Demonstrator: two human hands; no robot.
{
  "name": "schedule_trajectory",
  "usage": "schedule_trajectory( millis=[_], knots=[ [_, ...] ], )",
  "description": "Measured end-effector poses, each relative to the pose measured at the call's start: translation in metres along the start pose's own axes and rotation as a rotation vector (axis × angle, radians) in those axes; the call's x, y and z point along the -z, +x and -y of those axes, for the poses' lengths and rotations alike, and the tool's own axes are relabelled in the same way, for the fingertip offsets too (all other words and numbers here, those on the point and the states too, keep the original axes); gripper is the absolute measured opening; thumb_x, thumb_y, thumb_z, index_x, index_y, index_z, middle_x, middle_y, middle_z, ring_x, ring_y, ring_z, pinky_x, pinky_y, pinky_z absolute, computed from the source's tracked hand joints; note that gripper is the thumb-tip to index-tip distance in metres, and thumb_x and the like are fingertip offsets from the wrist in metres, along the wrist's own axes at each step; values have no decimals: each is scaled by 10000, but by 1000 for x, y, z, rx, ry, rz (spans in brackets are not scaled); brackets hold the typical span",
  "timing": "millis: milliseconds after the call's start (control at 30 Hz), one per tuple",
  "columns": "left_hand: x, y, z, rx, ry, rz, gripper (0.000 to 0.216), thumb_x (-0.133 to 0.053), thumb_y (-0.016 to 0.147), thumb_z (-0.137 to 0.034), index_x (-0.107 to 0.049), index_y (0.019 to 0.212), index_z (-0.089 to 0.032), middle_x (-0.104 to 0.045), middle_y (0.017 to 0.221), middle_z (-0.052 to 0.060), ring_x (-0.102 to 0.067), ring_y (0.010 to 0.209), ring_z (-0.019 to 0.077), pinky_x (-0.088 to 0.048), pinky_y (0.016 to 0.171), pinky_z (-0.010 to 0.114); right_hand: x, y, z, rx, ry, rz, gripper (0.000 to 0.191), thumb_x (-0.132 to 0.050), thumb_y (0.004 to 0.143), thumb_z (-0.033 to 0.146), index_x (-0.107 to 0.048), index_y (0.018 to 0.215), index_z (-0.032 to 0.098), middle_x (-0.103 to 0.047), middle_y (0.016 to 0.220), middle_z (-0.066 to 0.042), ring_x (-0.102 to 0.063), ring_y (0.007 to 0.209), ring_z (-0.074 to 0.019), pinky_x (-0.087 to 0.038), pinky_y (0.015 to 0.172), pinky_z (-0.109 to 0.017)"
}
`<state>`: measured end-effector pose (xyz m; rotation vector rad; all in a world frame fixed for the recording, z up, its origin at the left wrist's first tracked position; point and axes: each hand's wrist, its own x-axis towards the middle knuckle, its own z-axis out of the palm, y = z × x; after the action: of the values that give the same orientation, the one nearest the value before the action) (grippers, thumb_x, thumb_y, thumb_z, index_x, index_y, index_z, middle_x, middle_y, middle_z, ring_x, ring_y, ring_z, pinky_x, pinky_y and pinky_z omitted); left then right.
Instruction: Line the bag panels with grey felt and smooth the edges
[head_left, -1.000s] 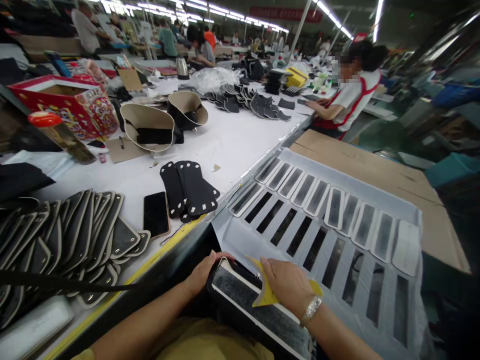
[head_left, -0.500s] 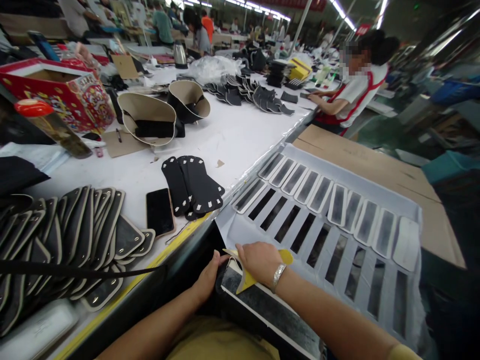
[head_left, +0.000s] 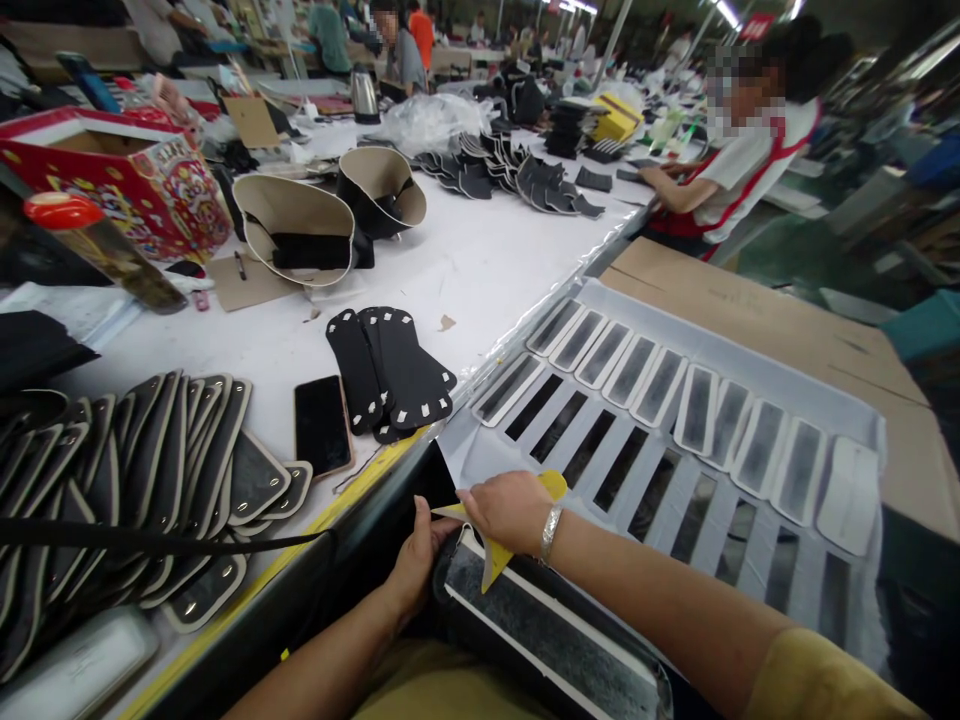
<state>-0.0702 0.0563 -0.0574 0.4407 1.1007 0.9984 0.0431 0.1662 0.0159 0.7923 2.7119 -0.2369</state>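
My right hand (head_left: 510,510) is closed on a bent yellow sheet (head_left: 496,562), pressing it over the near end of a long dark panel with white edges (head_left: 555,635). One rounded end of the sheet shows beyond my knuckles, and a pointed corner hangs over the panel. At the panel's left end, my left hand (head_left: 412,562) grips the rim with its thumb raised; its fingertips are partly hidden by the sheet. The panel lies tilted in front of my body, beside a grey slotted tray (head_left: 600,480).
White-rimmed strips (head_left: 637,372) line the tray's far side. On the white table (head_left: 480,270) lie a phone (head_left: 322,425), black rounded pieces (head_left: 397,365) and stacked dark panels (head_left: 180,450). A co-worker (head_left: 750,170) stands at the far right, past a cardboard sheet (head_left: 750,310).
My right hand and the yellow sheet have shifted slightly left and up over the panel's end. My left hand stays at the rim. The camera view has turned slightly.
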Motion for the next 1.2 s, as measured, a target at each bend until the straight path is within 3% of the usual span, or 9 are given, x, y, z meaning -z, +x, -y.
schedule_trajectory(
  millis=[433,733,867,967,1067,1200],
  knots=[
    [-5,-4,0,6,-11,-142,828,-137,825,-708,-689,924,-99,-708,915,106,-620,979,279,-458,893,359,-1,1,-2,103,48,-14,491,-239,962,414,-642,841,161,-693,797,-105,-655,737,-234,-451,618,-311],
    [-18,-10,2,-49,-113,-121,749,-208,808,-642,-661,994,-76,-705,881,121,-620,973,309,-454,899,440,-4,4,-8,251,58,-53,466,-263,955,398,-651,824,177,-694,783,-78,-655,720,-221,-412,577,-282],
    [-10,-14,14,-85,53,-211,723,-241,797,-633,-638,1017,-70,-689,971,127,-591,1030,312,-422,949,450,-2,4,-10,296,81,-33,523,-238,954,426,-672,805,176,-699,778,-76,-654,719,-216,-404,586,-279],
    [3,-16,20,-211,361,-260,620,-325,814,-577,-617,1079,-99,-634,1146,108,-514,1150,297,-333,1047,432,-4,2,-13,331,97,-16,545,-229,952,437,-686,812,173,-700,789,-86,-652,737,-227,-410,601,-290],
    [7,-17,13,-273,556,-157,522,-347,854,-497,-587,1155,-143,-576,1250,66,-456,1217,260,-278,1093,391,-9,-7,-14,264,122,7,577,-203,955,447,-690,815,171,-698,796,-100,-651,752,-236,-424,628,-307],
    [-2,-16,-9,-310,554,56,461,-287,922,-405,-540,1209,-148,-557,1264,57,-471,1190,229,-308,1068,378,-18,-30,-12,130,113,13,506,-235,954,435,-673,902,189,-694,793,-107,-649,745,-248,-443,636,-331]
  ],
)
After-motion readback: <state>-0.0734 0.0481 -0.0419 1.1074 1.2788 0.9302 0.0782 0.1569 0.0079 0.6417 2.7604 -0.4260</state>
